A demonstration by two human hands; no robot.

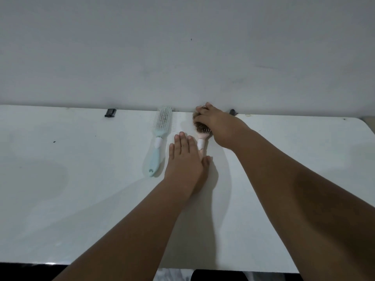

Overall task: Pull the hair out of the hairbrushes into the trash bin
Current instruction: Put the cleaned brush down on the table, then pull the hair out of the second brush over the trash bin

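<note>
1. A person leans over a white table [81, 199] set against a pale wall, both bare arms stretched forward.
2. Two hairbrushes lie side by side near the wall: a mint brush [159, 138] on the left, untouched, and a pink brush [203, 136] just to its right.
3. The left hand [183, 159] lies flat, fingers loose and spread, pressing down on the pink brush's handle.
4. The right hand [215, 124] covers the pink brush's head, fingertips pinched into a brown clump of hair [196, 115] caught in the bristles.
5. No trash bin is visible from here.
6. To do this pull well, I would keep the handle pinned firmly so the brush cannot lift, gather the clump low at the bristle roots, and draw it up along the bristles rather than sideways, so it comes away whole.
7. The mint brush also seems to hold some hair, so it probably comes next.
</note>
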